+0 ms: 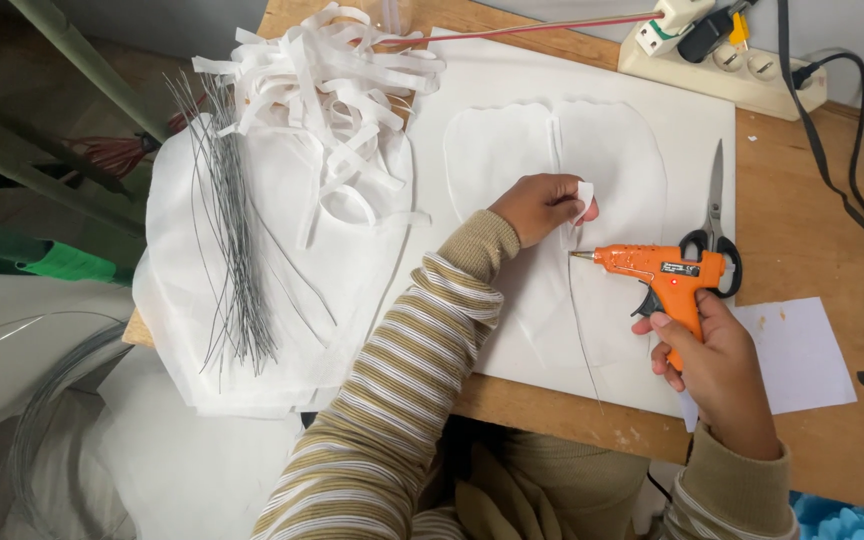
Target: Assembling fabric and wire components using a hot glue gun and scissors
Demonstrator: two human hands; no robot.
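Right hand (714,352) grips an orange plastic glue gun (664,275); beside its nozzle, left hand (542,207) pinches a thin white fabric petal (585,193).

Two bare hands, left hand (542,205), right hand (717,360), long knit sleeves (402,400) striped olive, white and dark brown, ribbed plain olive cuffs (477,245) at both wrists

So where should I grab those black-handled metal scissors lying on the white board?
Probably by the black handle loops, coming from the near side. The scissors lie flat with blades pointing away; the orange glue gun in the right hand partly covers the loops.
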